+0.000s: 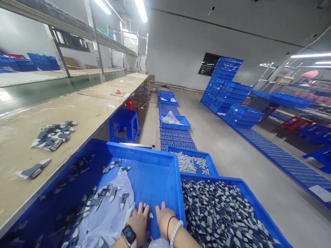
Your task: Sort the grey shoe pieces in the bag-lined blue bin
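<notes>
My left hand (pixel 139 220), with a smartwatch on its wrist, rests fingers-down inside a big blue tray (pixel 165 162), beside a small grey-and-white part (pixel 150 215). Close to it on the right is my right hand (pixel 163 217), wearing a red string and a white bead bracelet, with its fingers curled down on the tray floor. Whether either hand pinches a part is hidden. A clear plastic sheet (pixel 108 215) lies in the tray with several dark grey-and-white parts (pixel 103 194) on it.
A second blue tray (pixel 258 213) at the right is full of the same parts, with another tray (pixel 191 162) behind it. A pile of parts (pixel 53 135) lies on the long beige workbench at the left. A blue stool (pixel 124 124), stacked blue crates (pixel 227 88) and floor pallets lie beyond.
</notes>
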